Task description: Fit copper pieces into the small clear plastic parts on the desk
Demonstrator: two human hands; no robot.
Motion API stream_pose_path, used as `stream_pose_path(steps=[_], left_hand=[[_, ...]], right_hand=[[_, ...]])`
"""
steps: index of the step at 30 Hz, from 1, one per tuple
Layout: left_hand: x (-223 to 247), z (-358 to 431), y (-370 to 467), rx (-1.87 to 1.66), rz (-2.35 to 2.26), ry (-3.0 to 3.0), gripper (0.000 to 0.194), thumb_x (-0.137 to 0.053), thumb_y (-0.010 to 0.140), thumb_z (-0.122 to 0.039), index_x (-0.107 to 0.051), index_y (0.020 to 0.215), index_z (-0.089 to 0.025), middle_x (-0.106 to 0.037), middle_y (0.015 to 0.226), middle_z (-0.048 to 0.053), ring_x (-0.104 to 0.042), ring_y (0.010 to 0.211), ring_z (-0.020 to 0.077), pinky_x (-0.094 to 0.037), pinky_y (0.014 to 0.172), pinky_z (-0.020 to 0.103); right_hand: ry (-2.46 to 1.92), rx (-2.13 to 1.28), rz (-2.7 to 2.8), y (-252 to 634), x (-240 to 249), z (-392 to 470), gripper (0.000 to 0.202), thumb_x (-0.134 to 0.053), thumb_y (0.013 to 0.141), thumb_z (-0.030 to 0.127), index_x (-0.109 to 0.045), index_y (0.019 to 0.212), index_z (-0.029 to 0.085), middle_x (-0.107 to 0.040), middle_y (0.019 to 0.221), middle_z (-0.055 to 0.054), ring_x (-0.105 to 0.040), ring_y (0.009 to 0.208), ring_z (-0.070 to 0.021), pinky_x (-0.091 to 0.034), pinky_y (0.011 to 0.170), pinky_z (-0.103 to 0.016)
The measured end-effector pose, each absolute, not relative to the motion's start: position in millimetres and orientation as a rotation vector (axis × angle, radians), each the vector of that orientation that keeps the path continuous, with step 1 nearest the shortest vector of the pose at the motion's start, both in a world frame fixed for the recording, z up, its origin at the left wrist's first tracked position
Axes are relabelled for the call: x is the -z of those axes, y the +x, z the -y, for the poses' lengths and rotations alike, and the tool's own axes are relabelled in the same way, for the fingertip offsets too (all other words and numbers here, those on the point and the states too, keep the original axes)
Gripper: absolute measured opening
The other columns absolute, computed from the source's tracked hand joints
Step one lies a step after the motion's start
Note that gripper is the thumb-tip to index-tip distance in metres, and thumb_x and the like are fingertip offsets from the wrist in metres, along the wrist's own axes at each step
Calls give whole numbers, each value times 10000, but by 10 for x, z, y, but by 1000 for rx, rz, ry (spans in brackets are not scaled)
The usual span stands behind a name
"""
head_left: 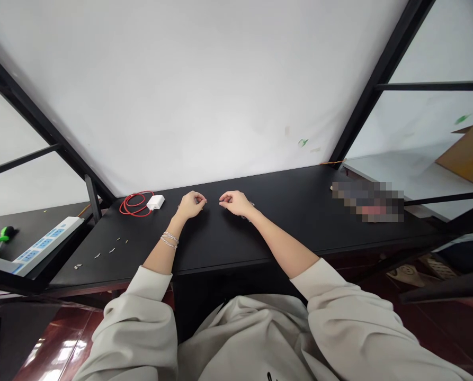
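Observation:
Over the middle of the black table (300, 233), my left hand (192, 205) is closed, thumb and fingers pinched together. Something small and dark shows at its fingers, too small to name. My right hand (235, 203), a short gap away, has its fingertips drawn into a pinch as well; whatever they hold, if anything, cannot be made out. Partly hidden behind the right wrist are small shiny pieces (252, 205) on the tabletop. The two hands do not touch. Left of my left hand lies a white charger plug (155, 202) with a coiled red cable (131, 212).
Several small pale bits (97, 256) lie at the table's left. A white power strip (47, 244) and a green-and-black screwdriver (5, 234) are beyond the left frame. A pixelated object (367, 202) rests at the right. A cardboard box (469, 151) stands on the neighbouring surface.

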State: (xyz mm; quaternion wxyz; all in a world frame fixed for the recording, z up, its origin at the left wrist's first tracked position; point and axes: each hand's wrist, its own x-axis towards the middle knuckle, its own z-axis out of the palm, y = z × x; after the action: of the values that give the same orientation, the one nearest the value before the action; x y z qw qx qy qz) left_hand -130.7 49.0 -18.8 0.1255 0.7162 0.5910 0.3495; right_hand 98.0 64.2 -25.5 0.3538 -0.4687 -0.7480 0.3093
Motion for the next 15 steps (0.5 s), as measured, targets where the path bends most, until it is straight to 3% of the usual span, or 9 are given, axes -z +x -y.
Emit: stream_pose_path(steps=[4, 7, 9, 15], left_hand=[[205, -458, -1145, -1133, -1423, 1831, 209, -712, 851, -373, -685, 864, -166, -676, 691, 23, -577, 506, 121, -448, 470, 241], [213, -422, -1022, -1147, -1224, 1651, 305, -750, 830, -428, -610, 889, -163, -730, 833, 73, -643, 548, 143, -424, 375, 216], [213, -397, -964, -1119, -1175, 1572, 334, -778, 818, -417, -580, 886, -156, -745, 889, 102, -683, 586, 163, -462, 371, 219], [219, -371, -910, -1068, -1195, 1479, 318, -830, 790, -351, -619, 861, -124, -718, 757, 72, -664, 537, 141, -521, 402, 223]], right_hand=[[-1181, -830, 1900, 983, 220, -629, 114, -767, 835, 173, -785, 947, 175, -780, 861, -59, -722, 776, -172, -554, 799, -294], [-1147, -921, 1861, 976, 237, -648, 152, -762, 836, 136, -775, 984, 169, -788, 901, -74, -739, 796, -176, -580, 799, -298], [-1102, -1022, 1837, 963, 263, -664, 180, -735, 846, 89, -763, 1012, 152, -789, 924, -87, -745, 798, -175, -600, 775, -294], [-1030, -1241, 1767, 942, 304, -685, 262, -676, 870, 27, -720, 1106, 133, -781, 888, -78, -696, 628, -134, -605, 599, -255]])
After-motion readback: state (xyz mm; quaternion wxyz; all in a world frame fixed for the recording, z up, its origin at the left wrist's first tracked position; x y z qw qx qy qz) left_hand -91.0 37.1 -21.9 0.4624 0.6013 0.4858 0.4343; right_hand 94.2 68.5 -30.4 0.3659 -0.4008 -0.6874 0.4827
